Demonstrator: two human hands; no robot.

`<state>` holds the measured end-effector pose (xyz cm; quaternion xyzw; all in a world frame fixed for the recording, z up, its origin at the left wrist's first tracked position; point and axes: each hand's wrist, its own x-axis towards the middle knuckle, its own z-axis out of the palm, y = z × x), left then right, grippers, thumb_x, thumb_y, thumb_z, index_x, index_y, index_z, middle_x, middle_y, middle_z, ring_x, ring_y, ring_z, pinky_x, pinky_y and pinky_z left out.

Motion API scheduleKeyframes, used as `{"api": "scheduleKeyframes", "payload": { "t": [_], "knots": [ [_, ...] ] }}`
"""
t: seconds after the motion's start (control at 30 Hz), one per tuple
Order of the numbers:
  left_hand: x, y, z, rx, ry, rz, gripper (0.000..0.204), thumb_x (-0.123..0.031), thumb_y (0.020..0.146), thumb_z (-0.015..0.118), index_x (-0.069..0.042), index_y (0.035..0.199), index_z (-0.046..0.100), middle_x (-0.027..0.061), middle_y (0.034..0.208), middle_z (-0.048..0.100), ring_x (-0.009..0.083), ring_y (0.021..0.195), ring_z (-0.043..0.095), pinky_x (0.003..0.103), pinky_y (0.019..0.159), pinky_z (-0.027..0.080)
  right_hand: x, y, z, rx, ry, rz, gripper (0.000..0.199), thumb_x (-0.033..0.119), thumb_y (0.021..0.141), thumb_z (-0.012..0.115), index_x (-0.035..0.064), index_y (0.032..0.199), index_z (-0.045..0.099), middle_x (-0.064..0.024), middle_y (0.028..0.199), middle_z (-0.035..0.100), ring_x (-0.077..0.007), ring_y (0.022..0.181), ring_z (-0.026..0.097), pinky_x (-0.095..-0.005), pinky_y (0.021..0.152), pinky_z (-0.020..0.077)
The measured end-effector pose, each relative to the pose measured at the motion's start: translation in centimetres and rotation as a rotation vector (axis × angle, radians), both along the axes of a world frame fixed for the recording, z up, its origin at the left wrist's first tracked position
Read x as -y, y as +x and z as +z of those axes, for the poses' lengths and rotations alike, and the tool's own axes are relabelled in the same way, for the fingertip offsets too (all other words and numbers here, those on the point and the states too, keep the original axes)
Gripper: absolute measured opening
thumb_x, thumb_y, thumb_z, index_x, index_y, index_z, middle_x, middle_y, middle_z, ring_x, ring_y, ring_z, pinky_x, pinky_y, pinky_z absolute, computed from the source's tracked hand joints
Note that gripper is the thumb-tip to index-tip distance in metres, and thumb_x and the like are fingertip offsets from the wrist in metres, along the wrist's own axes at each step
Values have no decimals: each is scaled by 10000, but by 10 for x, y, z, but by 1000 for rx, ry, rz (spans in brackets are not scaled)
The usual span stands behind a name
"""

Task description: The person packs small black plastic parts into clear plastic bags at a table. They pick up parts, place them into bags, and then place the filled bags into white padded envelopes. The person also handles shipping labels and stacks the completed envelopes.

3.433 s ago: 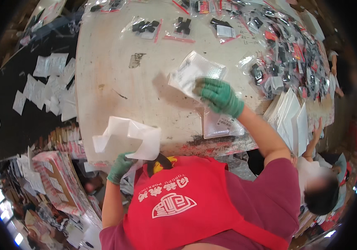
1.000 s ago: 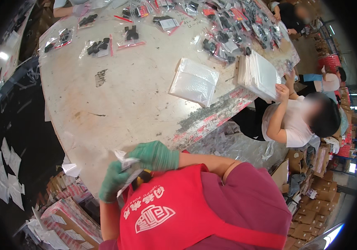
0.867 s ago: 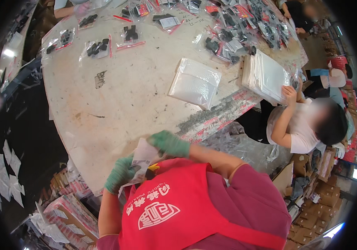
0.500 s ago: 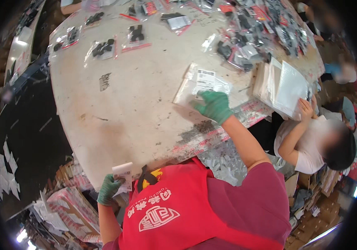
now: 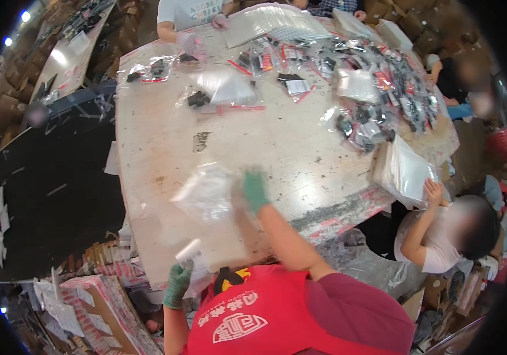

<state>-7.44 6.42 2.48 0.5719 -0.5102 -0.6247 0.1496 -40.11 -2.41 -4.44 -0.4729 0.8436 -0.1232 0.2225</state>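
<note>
My left hand [image 5: 177,284], in a green glove, is closed on a curled strip of white printed labels [image 5: 193,255] at the table's near left edge. My right hand [image 5: 254,188], also green-gloved, is over the middle of the table. Motion blurs it, but its fingers look stretched away from me with nothing visible in them. Just left of it lies a clear plastic bag [image 5: 205,192], smeared too, so its contents and any label cannot be made out. A narrow gap shows between that bag and my right hand.
A heap of clear bags with dark items [image 5: 386,89] covers the table's far right. A co-worker's hand [image 5: 435,192] rests on a stack of bags [image 5: 404,171] at the right. Across the table, another person's gloved hand [image 5: 191,46] is near more bags [image 5: 224,89]. Cardboard boxes [image 5: 108,305] stand lower left.
My right hand has moved left across the table, away from where the labelled bag lay. A clear bag now lies left of it. My left hand keeps the labels. The view has shifted.
</note>
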Motion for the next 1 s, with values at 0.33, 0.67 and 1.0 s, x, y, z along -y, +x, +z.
{"api": "scheduleKeyframes", "payload": {
  "t": [0.33, 0.67, 1.0],
  "knots": [
    [21, -1, 81, -461, 192, -428, 315, -154, 894, 592, 25, 1151, 620, 78, 1071, 671, 162, 1000, 600, 313, 888, 468, -38, 93, 139, 665, -216, 700, 363, 192, 795, 682, 137, 1148, 611, -114, 1094, 642, -311, 986, 612, -388, 831, 503],
    [21, -55, 28, 36, -201, -589, 211, -131, 814, 663, -1, 979, 675, 84, 849, 690, 154, 758, 628, 350, 694, 486, -93, 23, 126, 1149, 100, 326, 354, 303, 898, 594, 49, 1141, 628, -126, 1017, 660, -266, 868, 655, -361, 759, 536],
    [7, -69, 13, -66, 189, -39, 260, -97, 850, 619, 43, 1066, 654, 41, 915, 680, 106, 855, 606, 282, 751, 496, -6, -52, 77, -158, -315, 612, 434, 371, 809, 635, 46, 1098, 622, -167, 1116, 625, -310, 1128, 556, -428, 945, 438]
  ]
}}
